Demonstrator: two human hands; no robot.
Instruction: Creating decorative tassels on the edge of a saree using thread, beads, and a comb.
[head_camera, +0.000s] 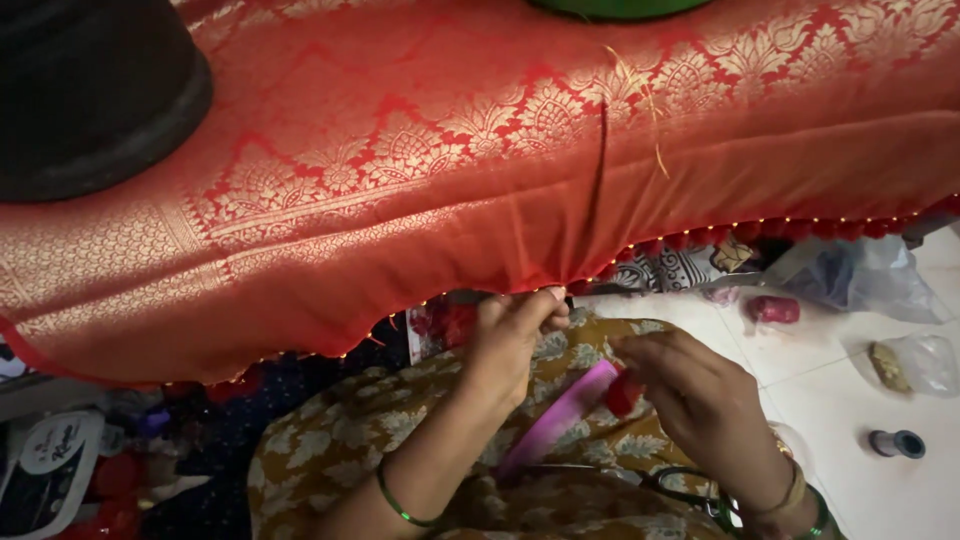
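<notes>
Red brocade draped over white tile floor; left hand pinching hem, right hand pinching red tassel, fingertips half hidden, clutter too dim.

The floor is pale, glossy tile with thin grout lines, lit brightest at the lower right; a small dark thread spool stands on it, near a clear plastic bag and a crumpled bluish bag; a red lump lies just beyond; at upper left a dark round vessel sits in shadow; the lower left corner is dim and cluttered.
</notes>
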